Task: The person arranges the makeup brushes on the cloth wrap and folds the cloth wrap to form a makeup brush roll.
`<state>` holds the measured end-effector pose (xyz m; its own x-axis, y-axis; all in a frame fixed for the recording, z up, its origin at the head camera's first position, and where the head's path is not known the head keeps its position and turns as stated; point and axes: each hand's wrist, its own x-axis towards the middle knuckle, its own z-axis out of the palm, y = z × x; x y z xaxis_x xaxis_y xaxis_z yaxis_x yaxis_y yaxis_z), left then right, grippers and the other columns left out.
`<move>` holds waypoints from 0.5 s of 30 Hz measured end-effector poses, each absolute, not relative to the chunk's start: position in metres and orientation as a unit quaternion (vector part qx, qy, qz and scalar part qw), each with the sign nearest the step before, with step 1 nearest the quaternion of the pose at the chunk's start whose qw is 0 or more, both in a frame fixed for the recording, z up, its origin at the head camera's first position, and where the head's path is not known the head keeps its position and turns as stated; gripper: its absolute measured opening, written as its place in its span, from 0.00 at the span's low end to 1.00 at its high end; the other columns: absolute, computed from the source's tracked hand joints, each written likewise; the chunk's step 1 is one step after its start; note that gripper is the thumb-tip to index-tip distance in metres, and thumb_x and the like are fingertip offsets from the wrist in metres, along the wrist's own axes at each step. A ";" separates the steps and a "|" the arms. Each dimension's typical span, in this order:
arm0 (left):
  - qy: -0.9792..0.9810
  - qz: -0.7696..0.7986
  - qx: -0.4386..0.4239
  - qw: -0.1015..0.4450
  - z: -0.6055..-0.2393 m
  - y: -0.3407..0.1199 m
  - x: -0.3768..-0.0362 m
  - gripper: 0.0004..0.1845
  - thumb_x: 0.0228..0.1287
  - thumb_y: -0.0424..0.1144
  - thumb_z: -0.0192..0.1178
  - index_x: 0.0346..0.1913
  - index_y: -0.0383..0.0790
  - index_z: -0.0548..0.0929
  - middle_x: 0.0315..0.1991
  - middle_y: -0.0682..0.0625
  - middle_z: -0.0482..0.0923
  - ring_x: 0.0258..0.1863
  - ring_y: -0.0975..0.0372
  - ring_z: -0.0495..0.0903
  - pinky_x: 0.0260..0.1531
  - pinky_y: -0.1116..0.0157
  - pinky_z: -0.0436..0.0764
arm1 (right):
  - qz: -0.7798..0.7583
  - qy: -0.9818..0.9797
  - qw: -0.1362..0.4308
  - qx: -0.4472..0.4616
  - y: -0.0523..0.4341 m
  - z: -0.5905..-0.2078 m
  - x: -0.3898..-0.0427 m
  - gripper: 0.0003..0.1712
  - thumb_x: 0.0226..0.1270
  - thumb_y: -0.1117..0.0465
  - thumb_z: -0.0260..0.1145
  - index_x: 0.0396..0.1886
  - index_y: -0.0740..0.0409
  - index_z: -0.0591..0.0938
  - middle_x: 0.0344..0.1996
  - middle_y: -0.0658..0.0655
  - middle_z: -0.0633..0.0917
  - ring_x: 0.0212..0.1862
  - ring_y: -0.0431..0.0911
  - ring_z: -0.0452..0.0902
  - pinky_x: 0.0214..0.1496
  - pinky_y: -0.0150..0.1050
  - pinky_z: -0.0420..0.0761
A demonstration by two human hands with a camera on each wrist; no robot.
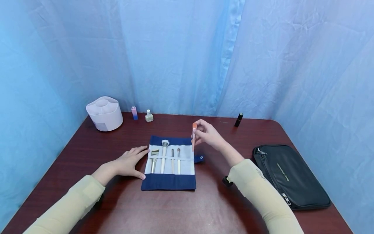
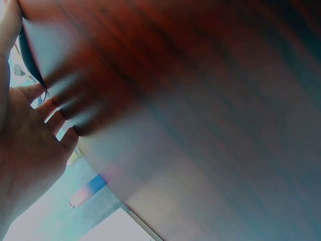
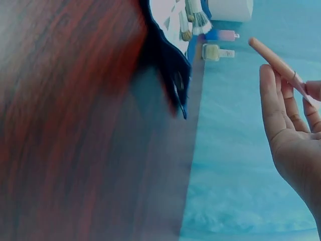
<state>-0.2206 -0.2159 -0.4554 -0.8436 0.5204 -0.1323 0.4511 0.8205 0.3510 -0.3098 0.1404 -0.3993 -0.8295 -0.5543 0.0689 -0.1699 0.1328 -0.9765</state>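
A navy and white brush roll [image 1: 168, 182] lies unfolded on the table, with several makeup brushes tucked under its strap, among them a fluffy white-tipped brush [image 1: 163, 159]. Spread fingers of my left hand [image 1: 128, 163] rest at the roll's left edge. Above the roll's right side, my right hand [image 1: 205, 134] pinches an orange-pink makeup brush [image 1: 193, 141] between thumb and fingers, bristles up and handle down. In the right wrist view that makeup brush [image 3: 273, 59] slants over the fingers, and its bristle end is out of frame.
A white divided organizer [image 1: 108, 117] stands at the back left, beside a pink-blue tube [image 1: 134, 113] and a nail polish bottle [image 1: 149, 116]. A black lipstick-like tube [image 1: 238, 120] is at the back right. The black zipped case [image 1: 292, 178] lies near my right forearm. Curtains border the table.
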 end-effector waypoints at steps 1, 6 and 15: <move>0.947 0.156 0.256 0.113 -0.455 -0.216 -0.221 0.59 0.42 0.68 0.67 0.73 0.40 0.55 0.73 0.40 0.49 0.69 0.43 0.52 0.63 0.39 0.54 | -0.619 0.730 0.157 -0.245 0.139 -0.402 -0.311 0.13 0.72 0.59 0.56 0.51 0.59 0.68 0.39 0.79 0.77 0.35 0.57 0.84 0.37 0.51 0.83; 0.948 0.152 0.253 0.119 -0.454 -0.215 -0.220 0.60 0.42 0.69 0.66 0.74 0.41 0.54 0.74 0.41 0.48 0.70 0.44 0.52 0.64 0.39 0.54 | -0.635 0.721 0.156 -0.229 0.132 -0.416 -0.318 0.14 0.70 0.56 0.58 0.49 0.60 0.72 0.41 0.78 0.77 0.37 0.57 0.84 0.37 0.51 0.83; 0.949 0.151 0.251 0.117 -0.451 -0.215 -0.219 0.59 0.43 0.69 0.65 0.74 0.40 0.54 0.74 0.40 0.48 0.70 0.43 0.52 0.63 0.39 0.54 | -0.612 0.756 0.162 -0.167 0.120 -0.435 -0.326 0.16 0.67 0.57 0.62 0.48 0.64 0.77 0.35 0.63 0.80 0.42 0.59 0.80 0.38 0.50 0.83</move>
<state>-0.2188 -0.2145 -0.4515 -0.8463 0.5121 -0.1466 0.4414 0.8283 0.3451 -0.3261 0.1195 -0.4348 -0.8920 -0.4501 -0.0411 -0.0535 0.1954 -0.9793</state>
